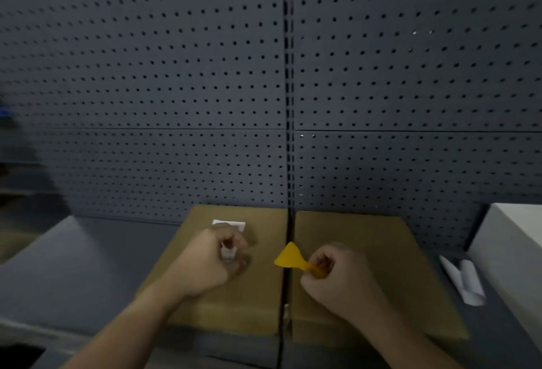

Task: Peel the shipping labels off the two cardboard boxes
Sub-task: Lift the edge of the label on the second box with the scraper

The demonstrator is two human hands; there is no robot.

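Two brown cardboard boxes stand side by side on a grey bench, the left box (pixel 234 304) and the right box (pixel 381 239). My left hand (pixel 211 260) rests on the left box, fingers pinched on a curled white shipping label (pixel 228 251). The label's far end (pixel 230 224) still lies on the box top. My right hand (pixel 337 274) hovers over the right box near the gap and grips the handle of a yellow plastic scraper (pixel 289 257). Its wide blade points toward the left box. No label shows on the right box top.
A dark pegboard wall (pixel 176 89) rises right behind the boxes. A rolled white sheet of paper (pixel 466 280) lies on the bench to the right of the boxes. A white block (pixel 516 251) stands at the far right. The grey bench top (pixel 73 266) stretches to the left.
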